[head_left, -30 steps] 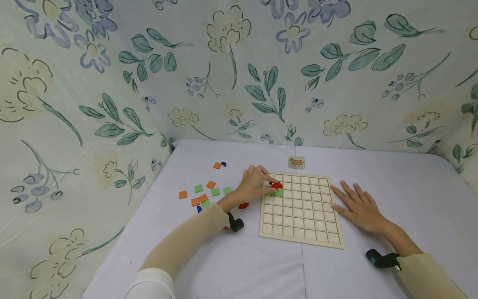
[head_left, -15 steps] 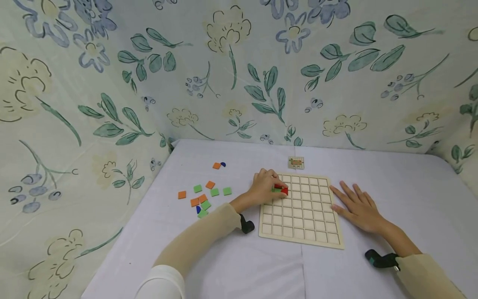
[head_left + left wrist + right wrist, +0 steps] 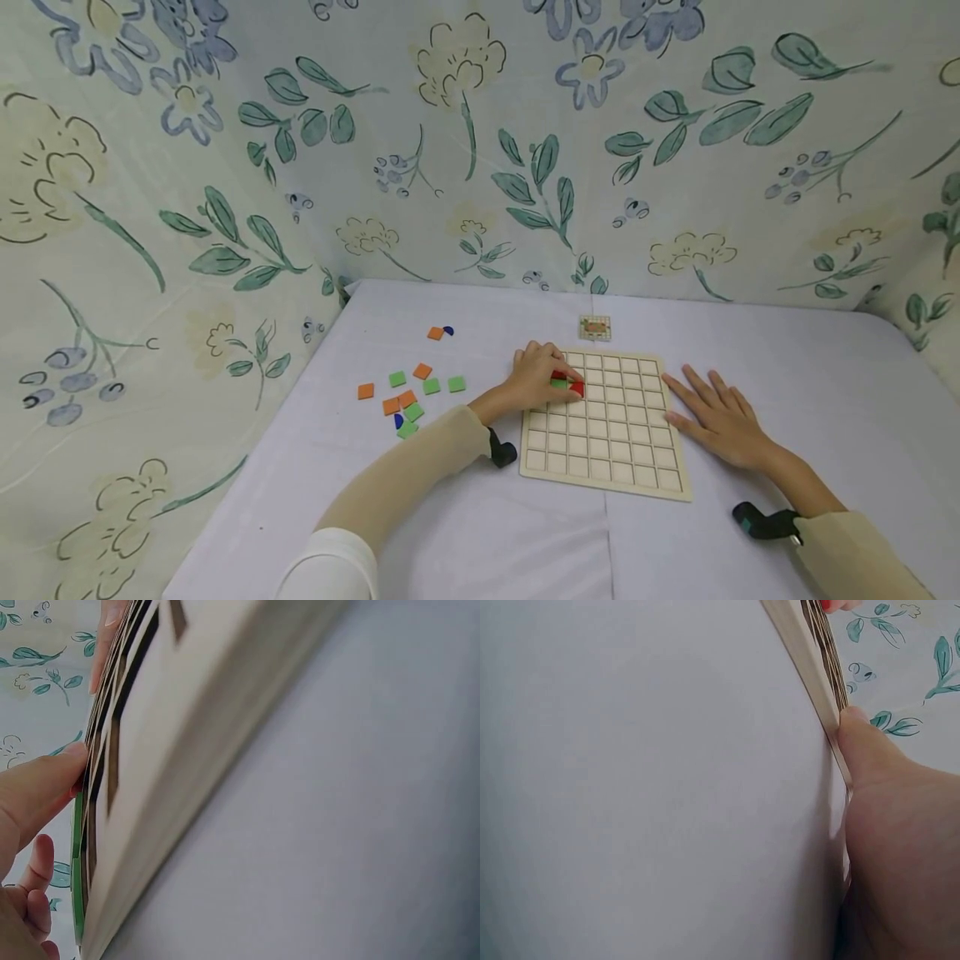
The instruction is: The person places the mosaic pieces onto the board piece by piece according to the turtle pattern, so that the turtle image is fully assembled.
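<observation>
My left hand [image 3: 536, 375] is over the left part of a pale wooden grid board [image 3: 622, 417]. Its thumb and finger pinch a small red tile [image 3: 577, 389] at a cell in the board's upper left. Beside that lies a green tile [image 3: 558, 383], with more red just behind it under the fingers. In the left wrist view, green tiles [image 3: 77, 892] sit along the board near the left thumb [image 3: 45, 784]. My right hand [image 3: 723, 421] rests spread on the table, and its thumb [image 3: 870, 746] touches the board's right edge.
Loose green tiles [image 3: 431, 386], orange tiles [image 3: 365, 391] and blue half-round pieces [image 3: 448, 331] lie left of the board. Behind it is a small patterned card [image 3: 595, 327]. A floral cloth [image 3: 450, 208] hangs behind the white table [image 3: 487, 533].
My left hand has moved right and slightly toward me over the board, taking the red tile to the cell right of the green one. The right hand stays in place.
</observation>
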Tool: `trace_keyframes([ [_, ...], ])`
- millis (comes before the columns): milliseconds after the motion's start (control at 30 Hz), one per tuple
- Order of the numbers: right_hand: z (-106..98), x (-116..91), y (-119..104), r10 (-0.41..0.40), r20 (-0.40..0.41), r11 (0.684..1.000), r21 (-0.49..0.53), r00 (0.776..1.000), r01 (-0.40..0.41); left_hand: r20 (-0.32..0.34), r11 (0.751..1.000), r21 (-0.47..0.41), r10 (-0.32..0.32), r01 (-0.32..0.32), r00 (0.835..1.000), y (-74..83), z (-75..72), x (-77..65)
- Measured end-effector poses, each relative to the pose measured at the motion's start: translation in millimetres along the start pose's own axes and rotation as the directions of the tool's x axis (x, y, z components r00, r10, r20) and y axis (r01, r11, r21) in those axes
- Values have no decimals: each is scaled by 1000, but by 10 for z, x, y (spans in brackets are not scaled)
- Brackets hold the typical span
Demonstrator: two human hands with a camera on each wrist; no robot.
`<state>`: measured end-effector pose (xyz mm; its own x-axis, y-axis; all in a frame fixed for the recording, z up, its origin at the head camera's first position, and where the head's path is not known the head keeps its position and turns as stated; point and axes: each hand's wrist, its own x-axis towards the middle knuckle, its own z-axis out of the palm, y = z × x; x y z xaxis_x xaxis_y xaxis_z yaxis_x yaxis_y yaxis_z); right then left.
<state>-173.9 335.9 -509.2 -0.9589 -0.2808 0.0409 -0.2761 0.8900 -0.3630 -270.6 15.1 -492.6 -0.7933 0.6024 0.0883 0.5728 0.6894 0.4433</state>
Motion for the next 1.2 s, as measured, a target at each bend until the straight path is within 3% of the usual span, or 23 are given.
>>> trace_keyframes([
  [400, 29, 8, 33, -5, -7, 1000, -3, 1000, 5, 21, 994, -87, -62, 63, 998, -9, -8, 12],
  [900, -22, 25, -19, 16, 29, 1000, -14, 999, -16, 30, 995, -72, -74, 76, 997, -2, -28, 3],
  [1200, 4, 19, 16, 2, 0, 1000, -2, 1000, -2, 22, 995, -74, -63, 64, 998, -5, -40, 15],
])
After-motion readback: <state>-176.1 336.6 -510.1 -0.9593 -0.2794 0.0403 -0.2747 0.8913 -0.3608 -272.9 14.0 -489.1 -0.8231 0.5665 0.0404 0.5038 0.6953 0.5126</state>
